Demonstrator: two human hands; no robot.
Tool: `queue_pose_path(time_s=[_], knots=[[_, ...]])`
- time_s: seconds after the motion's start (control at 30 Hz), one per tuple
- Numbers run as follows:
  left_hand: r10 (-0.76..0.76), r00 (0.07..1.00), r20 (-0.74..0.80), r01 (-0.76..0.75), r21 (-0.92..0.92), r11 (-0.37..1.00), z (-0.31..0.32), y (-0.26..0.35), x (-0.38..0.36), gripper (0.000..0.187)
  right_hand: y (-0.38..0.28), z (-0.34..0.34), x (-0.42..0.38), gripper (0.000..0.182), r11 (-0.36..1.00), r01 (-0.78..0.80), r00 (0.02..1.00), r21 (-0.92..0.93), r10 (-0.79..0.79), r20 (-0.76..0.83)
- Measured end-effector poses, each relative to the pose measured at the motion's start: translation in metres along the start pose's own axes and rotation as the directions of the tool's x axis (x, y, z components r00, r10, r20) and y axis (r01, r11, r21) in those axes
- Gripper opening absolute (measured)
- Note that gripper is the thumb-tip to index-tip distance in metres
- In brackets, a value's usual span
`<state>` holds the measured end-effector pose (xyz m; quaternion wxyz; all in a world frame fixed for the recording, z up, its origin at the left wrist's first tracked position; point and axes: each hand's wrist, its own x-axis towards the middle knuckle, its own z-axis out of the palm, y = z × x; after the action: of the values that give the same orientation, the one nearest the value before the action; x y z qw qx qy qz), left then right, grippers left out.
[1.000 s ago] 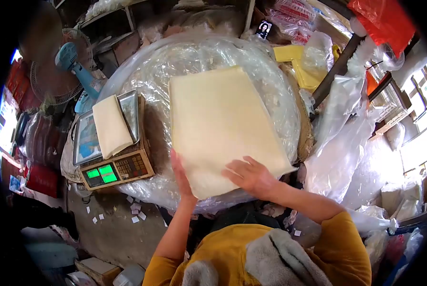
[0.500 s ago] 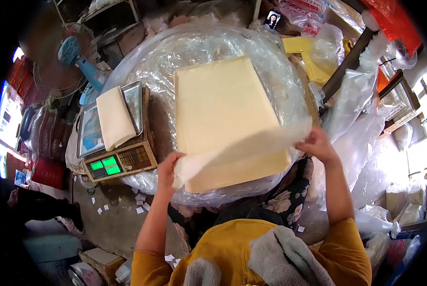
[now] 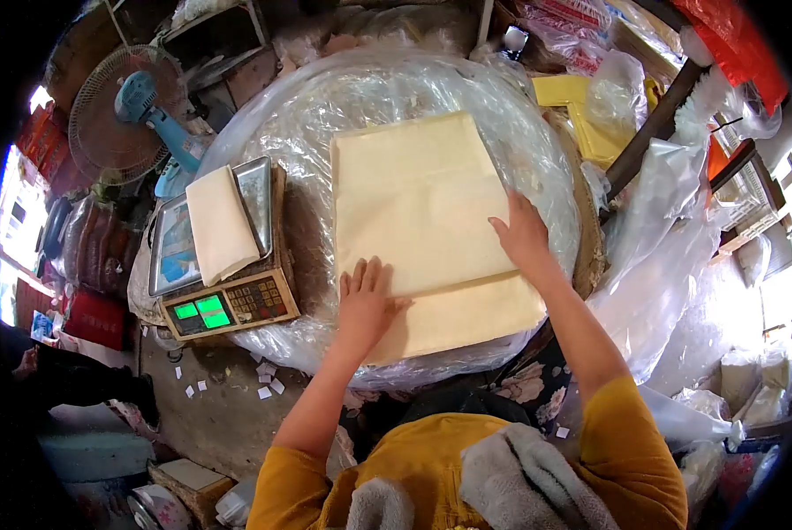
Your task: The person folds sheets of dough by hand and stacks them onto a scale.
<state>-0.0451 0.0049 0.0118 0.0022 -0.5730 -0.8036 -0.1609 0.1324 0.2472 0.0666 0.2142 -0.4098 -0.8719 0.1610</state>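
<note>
Left side: light-blue plastic fan (image 3: 137, 97) with round wire guard, just behind a boxy brown-cased scale (image 3: 276, 293) with steel pan, green displays lit. Small square white paper scraps (image 3: 264, 393) scattered on the grey floor (image 3: 206, 433). Right side: flat bright-yellow sheets (image 3: 590, 141), slanted dark post (image 3: 650, 134), long translucent plastic sheeting (image 3: 656, 208) near it, bright-red plastic sheet (image 3: 733, 44) up top.

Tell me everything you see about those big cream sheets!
The flat, roughly rectangular cream sheets look like thin paper or cloth; I can't tell which. The upper layer's near edge stops short, showing a strip beneath. They lie on clear, shiny plastic. The left hand rests on their lower left; the right hand is at their right edge.
</note>
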Motion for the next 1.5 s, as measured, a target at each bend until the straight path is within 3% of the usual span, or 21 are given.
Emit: queue_pose_path(time_s=[0.13,0.23,0.33,0.43,0.5,0.53,0.6,0.63,0.73,0.77,0.87,0.9,0.97,1.0,1.07,1.1,1.2,1.3,1.43,1.47,1.5], knots=[[0.019,0.999,-0.046,-0.019,0.009,1.0,0.001,0.0,-0.004,0.062,-0.027,0.009,-0.042,0.052,0.925,0.32,0.947,-0.205,-0.304,0.107],[0.139,0.986,-0.088,-0.137,0.035,0.99,-0.004,-0.01,-0.006,0.049,-0.006,0.041,-0.058,0.05,0.88,0.369,0.925,-0.3,-0.315,0.213],[0.159,0.981,-0.109,-0.154,0.059,0.986,-0.018,-0.04,-0.012,0.033,-0.008,0.04,-0.057,0.052,0.906,0.326,0.932,-0.272,-0.259,0.253],[0.178,0.973,-0.15,-0.172,0.051,0.984,-0.046,-0.035,-0.008,0.021,-0.068,0.015,-0.061,0.05,0.943,0.333,0.874,-0.005,-0.307,0.376],[0.245,0.956,-0.158,-0.253,-0.03,0.967,-0.068,-0.016,-0.005,0.025,-0.11,0.011,-0.066,0.048,0.881,0.467,0.81,0.074,-0.46,0.363],[0.218,0.92,-0.325,-0.244,-0.044,0.969,-0.072,-0.009,-0.001,0.03,-0.116,0.013,-0.061,0.049,0.856,0.51,0.765,0.083,-0.496,0.412],[0.133,0.767,-0.627,-0.231,-0.076,0.97,-0.076,-0.001,0.004,0.038,-0.116,0.011,-0.054,0.049,0.818,0.569,0.798,0.083,-0.573,0.187],[-0.103,0.739,-0.665,-0.129,-0.291,0.948,-0.072,-0.005,0.005,0.056,-0.119,0.008,-0.05,0.05,0.797,0.6,0.794,0.077,-0.604,0.071],[-0.652,0.681,-0.334,-0.014,-0.896,0.444,-0.04,-0.032,-0.004,0.088,-0.109,-0.044,-0.059,0.051,0.547,0.829,0.556,0.118,-0.828,-0.067],[-0.594,0.726,-0.347,-0.04,-0.883,0.467,-0.021,-0.042,-0.011,0.09,-0.098,-0.043,-0.071,0.046,0.621,0.782,0.621,0.055,-0.784,0.023],[-0.232,0.86,-0.454,-0.221,-0.742,0.633,-0.011,-0.032,-0.032,0.078,-0.038,-0.012,-0.096,0.044,0.715,0.613,0.752,0.337,-0.659,0.029],[-0.209,0.94,-0.27,-0.199,-0.93,0.31,-0.009,-0.029,-0.038,0.061,-0.02,-0.007,-0.097,0.041,0.727,0.544,0.774,0.418,-0.627,0.084],[0.067,0.991,-0.116,-0.133,-0.907,0.399,-0.008,-0.041,-0.044,0.046,0.006,-0.002,-0.101,0.037,0.735,0.38,0.8,0.561,-0.566,0.2],[0.235,0.971,-0.045,-0.21,-0.63,0.748,-0.008,-0.055,-0.046,0.045,0.01,-0.004,-0.097,0.029,0.77,0.223,0.854,0.598,-0.45,0.261],[-0.256,0.951,0.172,0.291,-0.777,0.559,-0.017,-0.035,-0.033,0.047,0.011,0.004,-0.083,0.028,0.854,-0.357,0.856,0.378,0.137,0.499],[-0.461,0.833,0.307,0.495,-0.786,0.37,-0.02,-0.025,-0.025,0.048,0.008,0.006,-0.076,0.029,0.885,-0.344,0.863,0.314,0.166,0.477],[-0.417,0.904,-0.092,0.301,-0.555,0.775,-0.02,-0.011,-0.012,0.062,-0.005,0.008,-0.066,0.036,0.938,-0.288,0.893,0.194,0.19,0.408],[0.157,0.982,-0.106,-0.148,0.09,0.985,-0.006,-0.012,-0.006,0.064,-0.01,0.01,-0.063,0.055,0.967,-0.171,0.942,0.189,0.104,0.319],[0.187,0.977,-0.104,-0.186,0.022,0.982,-0.006,-0.007,-0.003,0.061,-0.037,-0.004,-0.056,0.083,0.953,0.299,0.939,-0.055,-0.283,0.194],[0.205,0.977,-0.059,-0.203,0.043,0.978,-0.006,-0.014,0.001,0.059,-0.043,-0.01,-0.055,0.09,0.885,0.445,0.886,-0.139,-0.412,0.215],[0.224,0.974,-0.016,-0.223,0.065,0.973,-0.008,-0.02,0.005,0.058,-0.041,-0.008,-0.054,0.092,0.911,0.397,0.86,-0.113,-0.326,0.393]])
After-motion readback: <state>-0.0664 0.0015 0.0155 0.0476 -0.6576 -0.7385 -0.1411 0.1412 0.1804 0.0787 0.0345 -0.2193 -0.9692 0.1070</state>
